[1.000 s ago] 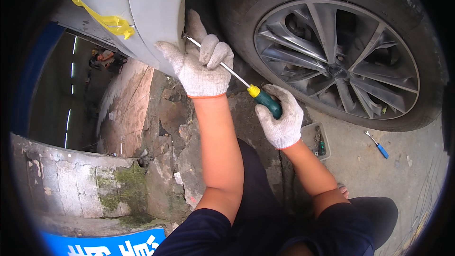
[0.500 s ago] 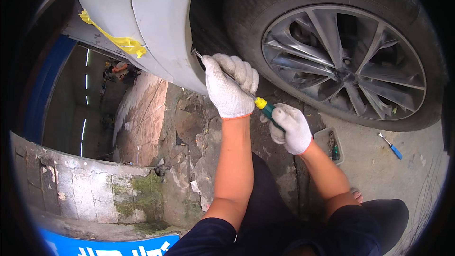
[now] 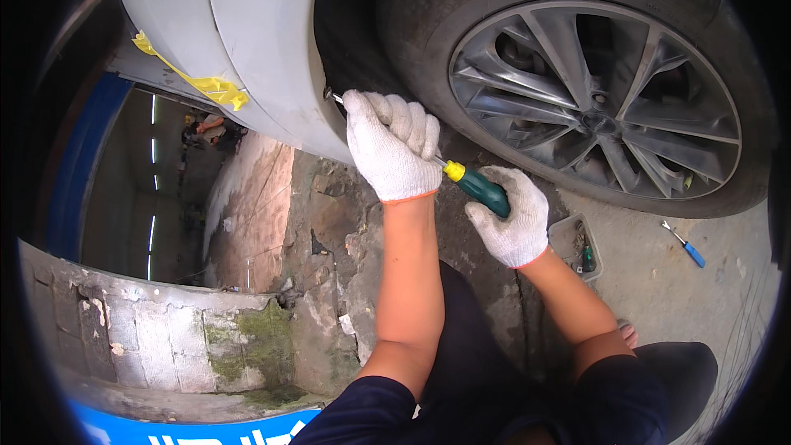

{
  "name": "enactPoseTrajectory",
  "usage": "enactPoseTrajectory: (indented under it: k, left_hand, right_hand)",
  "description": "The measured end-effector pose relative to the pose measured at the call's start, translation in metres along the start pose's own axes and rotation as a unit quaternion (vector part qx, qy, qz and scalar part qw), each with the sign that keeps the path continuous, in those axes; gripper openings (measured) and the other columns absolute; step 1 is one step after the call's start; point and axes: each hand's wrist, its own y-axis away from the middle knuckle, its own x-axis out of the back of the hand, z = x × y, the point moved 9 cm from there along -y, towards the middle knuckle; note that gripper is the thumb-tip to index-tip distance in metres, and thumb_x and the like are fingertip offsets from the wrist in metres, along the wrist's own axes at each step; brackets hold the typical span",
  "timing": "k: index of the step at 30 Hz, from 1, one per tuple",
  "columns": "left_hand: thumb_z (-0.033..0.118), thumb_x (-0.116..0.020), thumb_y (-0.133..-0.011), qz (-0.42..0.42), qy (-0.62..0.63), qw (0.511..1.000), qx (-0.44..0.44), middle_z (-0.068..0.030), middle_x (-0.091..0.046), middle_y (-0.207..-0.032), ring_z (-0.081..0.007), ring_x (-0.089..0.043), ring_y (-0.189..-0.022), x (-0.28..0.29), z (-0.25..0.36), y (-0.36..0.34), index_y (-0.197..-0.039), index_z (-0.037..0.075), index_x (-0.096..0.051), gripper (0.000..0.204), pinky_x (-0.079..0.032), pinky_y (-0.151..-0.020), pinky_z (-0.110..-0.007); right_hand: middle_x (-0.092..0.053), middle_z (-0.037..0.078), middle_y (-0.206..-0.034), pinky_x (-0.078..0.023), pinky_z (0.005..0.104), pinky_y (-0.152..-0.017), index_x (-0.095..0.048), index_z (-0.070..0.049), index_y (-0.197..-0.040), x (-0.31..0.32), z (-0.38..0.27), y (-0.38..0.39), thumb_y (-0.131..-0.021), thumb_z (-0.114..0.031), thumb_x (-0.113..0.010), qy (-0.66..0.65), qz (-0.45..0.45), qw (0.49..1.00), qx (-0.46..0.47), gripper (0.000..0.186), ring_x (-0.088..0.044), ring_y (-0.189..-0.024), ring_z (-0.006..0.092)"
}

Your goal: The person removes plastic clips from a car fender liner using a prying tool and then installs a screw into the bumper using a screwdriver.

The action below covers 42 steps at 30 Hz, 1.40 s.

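A screwdriver [image 3: 483,190] with a green handle and yellow collar slants up to the left toward the wheel-arch edge of a pale car panel [image 3: 268,41]. My left hand [image 3: 394,144], in a white knit glove, is closed around its metal shaft. My gloved right hand [image 3: 519,218] loosely cups the handle's end, thumb below and fingers above, leaving most of the green grip uncovered. Just past my left thumb, a small dark metal piece [image 3: 329,93] shows at the panel's edge by the shaft's tip. Whether the tip sits in it, I cannot tell.
A car wheel [image 3: 597,119] stands at the upper right. Near my right wrist is a plastic tub [image 3: 595,235] with small items and a green-handled tool. A blue-handled tool [image 3: 692,254] lies on the concrete. Yellow tape [image 3: 218,89] hangs on the panel. A low wall [image 3: 177,338] stands left.
My right hand has loosened and shifted back along the handle, so more green shows. My left hand stays around the shaft. The view has shifted slightly.
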Motion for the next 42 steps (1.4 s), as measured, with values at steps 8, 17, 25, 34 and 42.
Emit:
enactPoseTrajectory:
  k: [8,17,25,34,42]
  left_hand:
    - [0.047,-0.043,-0.113,-0.020,0.063,0.998,-0.011,0.0024,-0.031,-0.054,-0.0103,-0.021,-0.041,-0.011,-0.004,-0.005,-0.070,0.017,-0.041,0.052,-0.022,-0.036,-0.027]
    - [0.049,-0.041,-0.113,-0.014,0.092,0.996,0.002,0.0021,-0.030,-0.053,-0.0113,-0.021,-0.040,-0.017,-0.007,-0.004,-0.071,0.018,-0.039,0.053,-0.022,-0.035,-0.026]
    - [0.047,-0.045,-0.112,-0.017,0.130,0.991,-0.009,0.0032,-0.028,-0.054,-0.0099,-0.023,-0.041,-0.024,-0.010,-0.001,-0.068,0.018,-0.043,0.053,-0.025,-0.033,-0.025]
    - [0.046,-0.046,-0.112,-0.009,0.113,0.993,-0.007,0.0020,-0.029,-0.054,-0.0108,-0.023,-0.041,-0.020,-0.007,-0.005,-0.068,0.017,-0.045,0.053,-0.024,-0.034,-0.026]
    - [0.046,-0.045,-0.112,0.018,0.092,0.996,0.000,0.0025,-0.028,-0.054,-0.0107,-0.023,-0.041,-0.017,-0.007,-0.006,-0.067,0.017,-0.043,0.054,-0.023,-0.034,-0.025]
  right_hand:
    - [-0.064,0.009,-0.076,-0.053,0.0370,-0.062,-0.067,0.002,-0.113,0.019,-0.018,-0.004,-0.095,-0.042,-0.072,0.172,0.012,0.980,0.098,0.048,-0.063,-0.064,0.0234]
    - [-0.059,0.010,-0.069,-0.050,0.0380,-0.057,-0.067,0.002,-0.121,0.023,-0.046,-0.012,-0.089,-0.045,-0.079,0.256,0.014,0.947,0.195,0.058,-0.061,-0.058,0.0227]
    - [-0.048,0.003,-0.055,-0.033,0.0290,-0.043,-0.066,0.005,-0.113,0.001,-0.011,-0.003,-0.105,-0.041,-0.061,-0.252,-0.217,0.892,-0.306,0.047,-0.040,-0.042,0.0118]
    - [-0.054,0.004,-0.064,-0.039,0.0320,-0.050,-0.066,0.003,-0.115,0.018,-0.036,-0.023,-0.100,-0.040,-0.066,0.058,-0.085,0.995,0.002,0.045,-0.050,-0.052,0.0147]
    - [-0.056,0.009,-0.062,-0.042,0.0364,-0.048,-0.069,-0.001,-0.111,0.006,-0.103,-0.014,-0.087,-0.031,-0.081,0.379,-0.020,0.842,0.383,0.040,-0.055,-0.049,0.0250]
